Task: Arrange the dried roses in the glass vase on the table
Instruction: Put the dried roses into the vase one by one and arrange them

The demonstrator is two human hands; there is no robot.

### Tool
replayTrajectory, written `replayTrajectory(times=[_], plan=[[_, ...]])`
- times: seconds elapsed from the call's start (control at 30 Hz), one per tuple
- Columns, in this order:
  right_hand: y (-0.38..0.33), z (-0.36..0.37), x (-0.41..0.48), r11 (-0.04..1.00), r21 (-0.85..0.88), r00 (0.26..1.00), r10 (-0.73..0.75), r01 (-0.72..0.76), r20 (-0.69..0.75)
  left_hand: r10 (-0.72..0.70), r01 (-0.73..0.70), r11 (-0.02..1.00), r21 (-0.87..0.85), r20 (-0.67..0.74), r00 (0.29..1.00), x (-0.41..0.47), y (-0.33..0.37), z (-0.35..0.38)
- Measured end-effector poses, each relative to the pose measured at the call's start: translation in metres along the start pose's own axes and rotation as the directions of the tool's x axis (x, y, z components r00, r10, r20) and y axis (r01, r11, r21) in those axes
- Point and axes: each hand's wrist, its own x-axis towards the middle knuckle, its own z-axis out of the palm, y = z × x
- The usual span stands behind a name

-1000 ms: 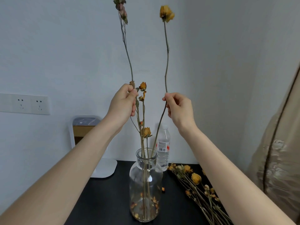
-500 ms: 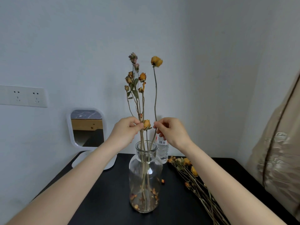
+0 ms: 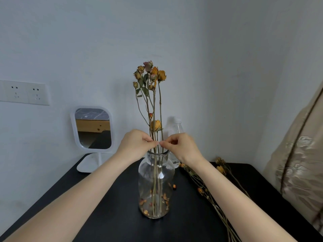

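Note:
A clear glass vase [image 3: 156, 180] stands in the middle of the black table [image 3: 115, 215], with loose petals on its bottom. Several dried roses [image 3: 151, 75] with yellow and pink heads rise upright from its neck, their stems reaching the bottom. My left hand [image 3: 135, 143] pinches a stem just above the rim on the left. My right hand [image 3: 180, 145] pinches another stem just above the rim on the right. The fingertips of both hands nearly touch. More dried roses [image 3: 208, 187] lie flat on the table to the right of the vase.
A white standing mirror [image 3: 92, 130] stands at the back left against the wall. A plastic water bottle [image 3: 173, 130] is behind the vase. A beige curtain [image 3: 300, 165] hangs at the right. Wall sockets [image 3: 24, 92] are on the left wall. A small orange petal bit [image 3: 174, 186] lies beside the vase.
Both hands came down from high above to the vase rim, lowering their two stems into the vase. The rose heads now stand together with the others.

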Motion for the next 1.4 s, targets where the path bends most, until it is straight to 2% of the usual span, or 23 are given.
replayTrajectory(times=[0.13, 0.27, 0.37, 0.43, 0.57, 0.7, 0.83, 0.97, 1.23, 1.4], plan=[[0.001, -0.003, -0.003, 1.0, 0.022, 0.996, -0.011, 0.013, -0.092, 0.031, -0.026, 0.999, 0.036, -0.122, 0.992, -0.009, 0.001, 0.001], [0.007, -0.01, -0.013, 0.998, 0.059, 0.989, -0.005, 0.014, -0.147, 0.087, -0.1, 0.994, -0.055, -0.195, 0.977, -0.034, 0.01, 0.012], [0.021, -0.019, -0.03, 0.998, 0.056, 0.986, 0.021, -0.012, -0.163, 0.142, -0.156, 0.971, -0.183, -0.086, 0.986, -0.063, 0.02, 0.034], [0.036, -0.027, -0.046, 0.998, 0.036, 0.981, 0.062, -0.057, -0.183, 0.143, -0.13, 0.963, -0.234, 0.037, 0.989, -0.082, 0.024, 0.057], [0.079, -0.046, -0.085, 0.978, 0.002, 0.957, 0.203, -0.207, -0.205, 0.047, 0.027, 0.967, -0.255, 0.283, 0.958, -0.112, 0.018, 0.112], [0.121, -0.068, -0.123, 0.933, -0.033, 0.918, 0.345, -0.358, -0.194, -0.067, 0.174, 0.962, -0.208, 0.441, 0.895, -0.128, 0.01, 0.156], [0.152, -0.085, -0.147, 0.878, -0.113, 0.878, 0.44, -0.465, -0.19, -0.107, 0.196, 0.971, -0.137, 0.486, 0.868, -0.126, 0.01, 0.184], [0.168, -0.092, -0.157, 0.834, -0.213, 0.86, 0.485, -0.509, -0.158, -0.138, 0.206, 0.975, -0.083, 0.498, 0.856, -0.118, 0.018, 0.205], [0.172, -0.078, -0.155, 0.835, -0.339, 0.892, 0.452, -0.433, -0.027, -0.165, 0.181, 0.983, 0.022, 0.525, 0.835, -0.111, 0.03, 0.222], [0.173, -0.074, -0.149, 0.781, -0.412, 0.865, 0.501, -0.469, -0.034, -0.18, 0.176, 0.983, 0.061, 0.545, 0.819, -0.109, 0.032, 0.223]])
